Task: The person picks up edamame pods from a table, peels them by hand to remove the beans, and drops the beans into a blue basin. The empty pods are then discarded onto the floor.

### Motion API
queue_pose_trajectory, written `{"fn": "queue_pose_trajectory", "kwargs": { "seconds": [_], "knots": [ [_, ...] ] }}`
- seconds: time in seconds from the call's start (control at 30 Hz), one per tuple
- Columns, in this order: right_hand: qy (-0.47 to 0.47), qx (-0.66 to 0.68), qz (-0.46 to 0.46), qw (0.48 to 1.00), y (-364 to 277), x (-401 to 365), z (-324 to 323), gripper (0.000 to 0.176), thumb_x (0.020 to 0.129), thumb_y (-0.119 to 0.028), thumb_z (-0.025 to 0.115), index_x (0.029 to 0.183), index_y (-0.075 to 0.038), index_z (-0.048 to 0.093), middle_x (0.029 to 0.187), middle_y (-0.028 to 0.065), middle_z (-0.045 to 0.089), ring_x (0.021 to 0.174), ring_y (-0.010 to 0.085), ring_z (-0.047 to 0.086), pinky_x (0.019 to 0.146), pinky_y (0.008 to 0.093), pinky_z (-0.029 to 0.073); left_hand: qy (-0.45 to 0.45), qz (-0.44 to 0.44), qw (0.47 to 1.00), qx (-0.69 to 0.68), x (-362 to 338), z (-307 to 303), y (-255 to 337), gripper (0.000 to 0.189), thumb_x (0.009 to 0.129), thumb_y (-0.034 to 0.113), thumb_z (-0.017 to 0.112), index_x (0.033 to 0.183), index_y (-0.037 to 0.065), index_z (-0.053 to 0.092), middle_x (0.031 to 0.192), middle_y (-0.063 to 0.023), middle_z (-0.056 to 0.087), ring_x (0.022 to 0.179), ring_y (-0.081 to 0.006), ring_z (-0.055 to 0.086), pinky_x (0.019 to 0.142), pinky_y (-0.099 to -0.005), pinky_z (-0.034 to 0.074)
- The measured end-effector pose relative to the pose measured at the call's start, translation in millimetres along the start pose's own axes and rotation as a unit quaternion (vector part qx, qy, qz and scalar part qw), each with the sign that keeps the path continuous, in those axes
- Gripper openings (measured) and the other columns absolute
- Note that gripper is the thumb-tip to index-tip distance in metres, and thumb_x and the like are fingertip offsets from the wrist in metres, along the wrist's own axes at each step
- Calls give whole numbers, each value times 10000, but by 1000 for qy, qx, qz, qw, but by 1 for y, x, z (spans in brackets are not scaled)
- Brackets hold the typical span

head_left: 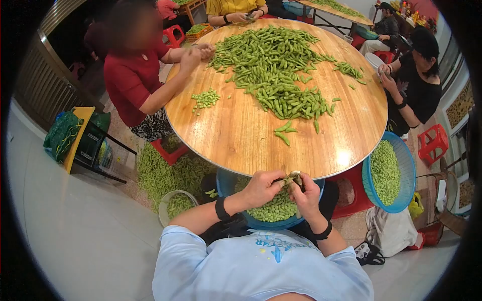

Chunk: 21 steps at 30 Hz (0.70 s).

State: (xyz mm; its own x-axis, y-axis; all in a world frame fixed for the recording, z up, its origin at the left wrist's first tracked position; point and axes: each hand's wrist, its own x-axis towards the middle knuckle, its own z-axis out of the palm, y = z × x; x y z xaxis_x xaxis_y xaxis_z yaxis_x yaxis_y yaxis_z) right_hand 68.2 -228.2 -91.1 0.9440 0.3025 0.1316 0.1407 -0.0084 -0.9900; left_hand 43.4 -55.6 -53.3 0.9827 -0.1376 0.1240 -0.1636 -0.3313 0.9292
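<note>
My left hand point(263, 189) is closed, its thumb and fingers pinching a green bean pod point(289, 179). My right hand point(306, 196) is closed on the same pod from the other side, and something dark shows at its fingertips, too small to make out. Both hands meet at the table's near edge, above a blue basin point(224, 181) on my lap. Shelled green beans point(273, 209) lie in that basin. Beyond my hands, a few loose pods point(282, 132) rest on the wood, in front of a large heap of pods point(271, 60).
Around the round wooden table point(211, 135) sit other people working with pods. A small pile of shelled beans point(206, 99) lies at left. A blue basket point(409, 168) of beans stands right. Empty pods point(168, 175) cover the floor beside a white bucket point(164, 213).
</note>
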Motion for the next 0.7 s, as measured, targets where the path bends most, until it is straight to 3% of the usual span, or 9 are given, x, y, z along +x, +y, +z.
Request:
{"fn": "queue_pose_trajectory", "kwargs": {
  "seconds": [0.07, 0.2, 0.33, 0.4, 0.53, 0.63, 0.7],
  "knots": [
    [16, -161, -149, 976, -4, 3, 1, 270, 793, -8, 642, 1042, 47, 553, 713, 134, 589, 610, 201, 608, 550, 323, 479, 10, 31, 999, 28, -1, 2, -4, 114, 824, 34, 569, 908, -19, 625, 667, -120, 582, 592, -143, 572, 545, -294, 456],
    [9, -197, -191, 962, -4, 3, 0, 268, 770, 5, 641, 1020, 40, 549, 722, 164, 584, 597, 248, 604, 542, 326, 471, 22, 71, 995, 59, -4, 2, 1, 134, 787, 32, 579, 900, -24, 622, 675, -171, 578, 570, -201, 579, 537, -316, 457],
    [16, -203, -191, 960, -13, 1, 7, 296, 745, 23, 634, 1022, 42, 533, 702, 169, 570, 582, 295, 597, 528, 349, 468, 8, 31, 998, 49, -7, 2, 7, 136, 771, 32, 578, 886, -26, 623, 671, -174, 579, 563, -234, 582, 534, -331, 461],
    [18, -222, -199, 954, -10, 0, 8, 286, 731, 19, 618, 997, 39, 516, 683, 180, 555, 590, 331, 595, 508, 379, 458, 18, 22, 999, 37, -8, 2, 10, 125, 768, 35, 553, 857, -26, 614, 672, -216, 578, 580, -321, 598, 530, -376, 458],
    [-19, -239, -163, 957, -7, -4, 7, 227, 709, 5, 607, 914, 25, 512, 683, 192, 548, 601, 354, 589, 511, 399, 455, 10, 47, 997, 54, -13, 3, -8, 139, 750, 25, 576, 871, -22, 625, 639, -177, 559, 552, -225, 575, 526, -331, 459],
    [-63, -270, -174, 945, -11, -4, 6, 196, 683, -3, 599, 852, 18, 503, 675, 197, 540, 611, 377, 582, 521, 422, 454, -53, 24, 996, 63, -16, -4, -8, 132, 750, 23, 578, 863, -21, 630, 619, -140, 571, 555, -162, 573, 514, -311, 453],
    [-55, -269, -189, 943, -11, -3, 8, 181, 670, -6, 595, 827, 19, 508, 666, 191, 532, 587, 365, 571, 528, 421, 455, -108, -63, 992, -28, -16, -8, -4, 131, 769, 22, 588, 880, -32, 630, 631, -115, 597, 548, -142, 574, 504, -304, 461]
  ]
}}
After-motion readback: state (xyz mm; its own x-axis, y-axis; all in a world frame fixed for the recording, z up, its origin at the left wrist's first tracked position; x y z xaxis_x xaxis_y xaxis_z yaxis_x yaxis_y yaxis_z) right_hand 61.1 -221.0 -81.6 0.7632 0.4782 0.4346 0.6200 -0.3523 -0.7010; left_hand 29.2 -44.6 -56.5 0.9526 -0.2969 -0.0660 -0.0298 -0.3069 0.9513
